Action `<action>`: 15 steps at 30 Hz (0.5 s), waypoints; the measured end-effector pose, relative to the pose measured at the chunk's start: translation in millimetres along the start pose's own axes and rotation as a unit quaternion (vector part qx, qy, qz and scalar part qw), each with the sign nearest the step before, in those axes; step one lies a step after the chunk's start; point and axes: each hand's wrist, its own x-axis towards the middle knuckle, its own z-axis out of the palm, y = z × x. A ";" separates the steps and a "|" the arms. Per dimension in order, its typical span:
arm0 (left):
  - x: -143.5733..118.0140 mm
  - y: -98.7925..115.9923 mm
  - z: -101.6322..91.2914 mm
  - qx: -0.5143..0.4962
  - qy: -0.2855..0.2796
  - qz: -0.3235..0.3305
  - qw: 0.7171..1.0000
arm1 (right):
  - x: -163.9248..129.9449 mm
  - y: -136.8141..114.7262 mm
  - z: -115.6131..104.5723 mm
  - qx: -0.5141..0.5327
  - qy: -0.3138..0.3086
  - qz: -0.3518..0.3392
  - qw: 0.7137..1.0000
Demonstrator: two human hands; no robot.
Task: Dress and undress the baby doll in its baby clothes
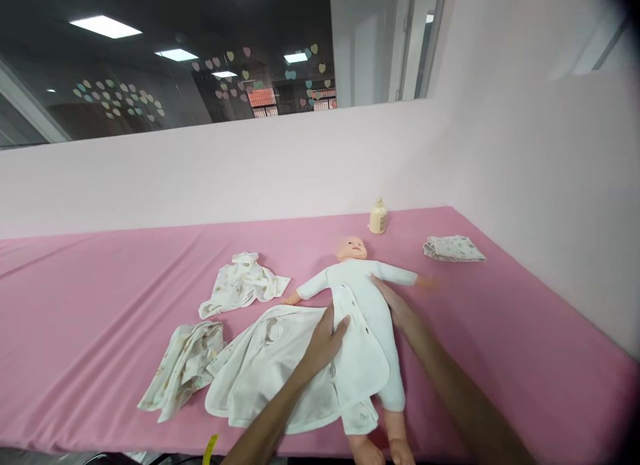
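A baby doll in a white bodysuit lies on its back, head toward the wall, arms spread. A white baby garment with snaps is spread beside it, one flap lying across the doll's belly and upper legs. My left hand grips the edge of that flap, thumb on top and fingers partly hidden by the cloth. My right hand rests along the side of the doll's chest with fingers stretched out, holding nothing.
Two crumpled patterned cloths lie to the left on the pink sheet. Near the back wall stands a cream pump bottle. A folded patterned cloth is at the right. Walls bound the back and right sides.
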 end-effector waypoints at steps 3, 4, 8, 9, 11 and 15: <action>0.1 1.3 -4.7 -0.015 -0.011 0.010 1.000 | 0.7 -2.7 3.7 0.040 -0.040 0.079 0.995; 0.0 1.6 -5.4 -0.021 -0.015 0.014 1.000 | 0.0 -3.2 4.2 0.054 -0.048 0.091 0.993; -1.3 2.5 -5.5 -0.045 -0.018 0.009 0.999 | -5.5 -3.9 3.3 0.076 -0.053 0.083 0.992; -2.0 2.8 -5.3 -0.051 -0.015 0.004 0.999 | -7.6 -4.8 2.5 0.075 -0.046 0.076 0.993; -4.2 3.6 -5.2 -0.062 -0.006 -0.006 0.998 | -13.1 -8.9 0.4 0.058 -0.028 0.059 0.996; -7.1 1.2 -3.7 -0.049 0.003 -0.023 0.999 | -29.2 -28.2 -5.5 -0.008 -0.011 0.003 1.000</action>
